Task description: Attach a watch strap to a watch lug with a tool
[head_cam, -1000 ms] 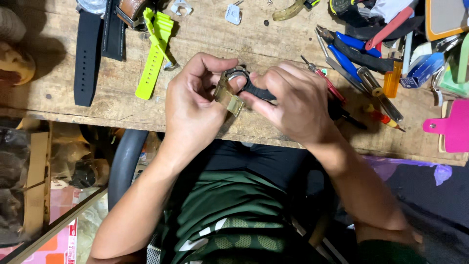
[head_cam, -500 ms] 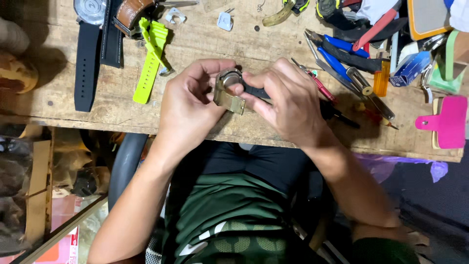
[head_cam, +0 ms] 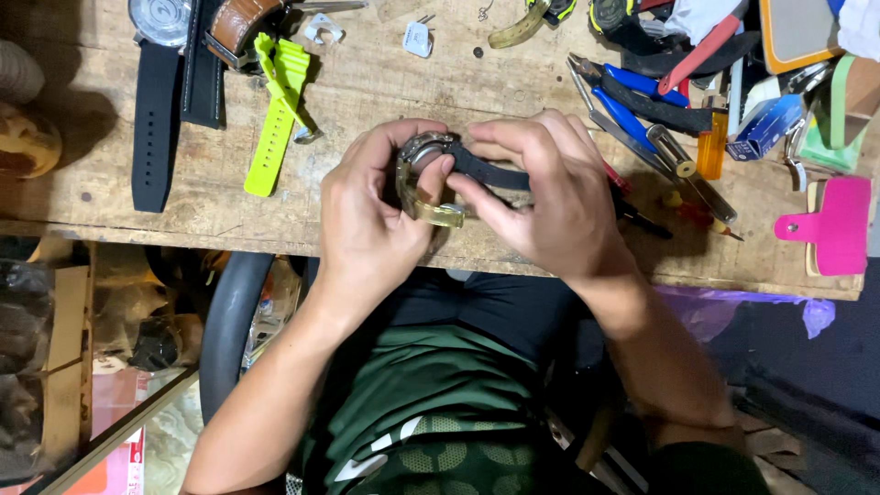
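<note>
Wooden worktop (head_cam: 367,197) carries all: black strap (head_cam: 151,137) near its far left corner, lime-green strap (head_cam: 275,119) just beside, pliers w/ blue handles (head_cam: 632,96) toward the far right. Over the near edge, approx. at the middle, you hold the watch (head_cam: 429,174). Your left hand (head_cam: 371,215) has fingers curled narrow around its case & yellowish clear strap; your right hand (head_cam: 550,197) pinches the dark strap. I judge you are fitting a strap to the case; next needs steady alignment.

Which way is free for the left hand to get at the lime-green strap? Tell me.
Probably yes: the lime-green strap lies bare on the wooden bench, up-left of the left hand, nothing between. But that hand's grip is on the watch.
</note>
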